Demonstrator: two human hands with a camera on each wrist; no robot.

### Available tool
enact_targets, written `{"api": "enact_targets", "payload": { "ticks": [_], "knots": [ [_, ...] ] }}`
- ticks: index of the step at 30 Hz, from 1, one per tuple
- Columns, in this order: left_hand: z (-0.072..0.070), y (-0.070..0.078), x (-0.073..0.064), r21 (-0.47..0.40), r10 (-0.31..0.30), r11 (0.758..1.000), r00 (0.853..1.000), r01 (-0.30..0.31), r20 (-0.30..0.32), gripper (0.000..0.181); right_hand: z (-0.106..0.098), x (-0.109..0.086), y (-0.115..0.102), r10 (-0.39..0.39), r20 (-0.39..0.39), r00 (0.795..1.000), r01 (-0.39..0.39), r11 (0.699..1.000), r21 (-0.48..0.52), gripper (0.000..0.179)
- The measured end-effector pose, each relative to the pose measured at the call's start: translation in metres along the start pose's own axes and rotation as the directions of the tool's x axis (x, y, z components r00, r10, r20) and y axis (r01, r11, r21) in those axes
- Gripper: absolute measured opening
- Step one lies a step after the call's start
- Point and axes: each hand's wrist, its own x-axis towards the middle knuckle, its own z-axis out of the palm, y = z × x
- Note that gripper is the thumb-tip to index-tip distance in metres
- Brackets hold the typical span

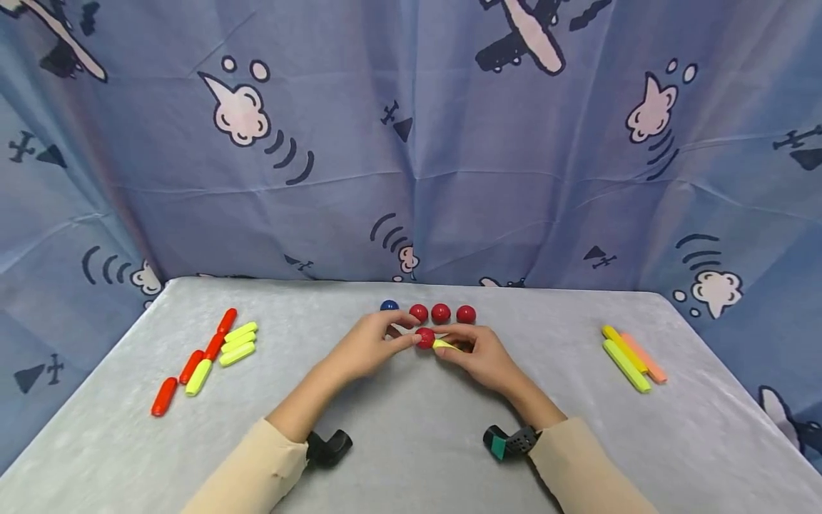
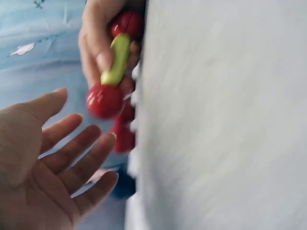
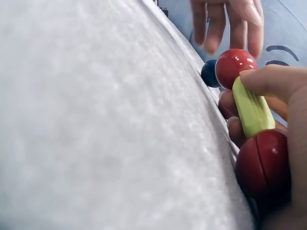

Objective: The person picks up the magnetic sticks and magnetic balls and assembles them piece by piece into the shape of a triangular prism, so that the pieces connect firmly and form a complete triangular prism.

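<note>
My right hand (image 1: 480, 355) pinches a yellow-green rod (image 3: 253, 106) between thumb and fingers, close over the table. A glossy red ball (image 1: 425, 338) sits on the rod's left end. At its other end, a second red ball (image 3: 264, 163) with a seam line shows in both wrist views; from the head it is hidden behind the hand. My left hand (image 2: 57, 167) has its fingers spread and relaxed, holding nothing. Its fingertips are near the left-end ball, with a gap visible in the wrist views. Behind the hands, a blue ball (image 1: 389, 305) and three red balls (image 1: 440, 313) form a row.
On the left of the grey-white table (image 1: 398, 457) lie several red rods (image 1: 164, 396) and yellow-green rods (image 1: 237, 353). Longer yellow, yellow-green and orange rods (image 1: 644, 357) lie together at the right. A blue patterned curtain (image 1: 359, 143) hangs behind the table.
</note>
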Motion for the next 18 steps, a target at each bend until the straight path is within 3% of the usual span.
{"api": "enact_targets", "payload": {
  "ticks": [4, 9, 13, 18],
  "knots": [
    [-0.025, 0.001, -0.001, 0.115, -0.016, 0.993, 1.0, 0.015, 0.008, 0.031, -0.003, -0.003, 0.003, -0.013, -0.021, 1.0, 0.013, 1.0, 0.019, 0.035],
    [-0.067, -0.008, -0.01, 0.262, -0.063, 0.963, 0.998, 0.068, -0.029, 0.026, -0.005, -0.003, 0.003, 0.003, -0.038, 0.999, -0.002, 1.0, 0.03, 0.036],
    [-0.102, -0.02, -0.021, 0.311, -0.104, 0.943, 0.992, 0.119, -0.065, 0.025, -0.004, 0.0, 0.002, 0.016, -0.037, 0.999, -0.015, 0.999, 0.039, 0.037],
    [-0.133, -0.039, -0.038, 0.365, -0.165, 0.915, 0.985, 0.173, -0.053, 0.029, -0.002, 0.002, 0.001, 0.029, -0.035, 0.999, -0.027, 0.998, 0.051, 0.037]
  ]
}}
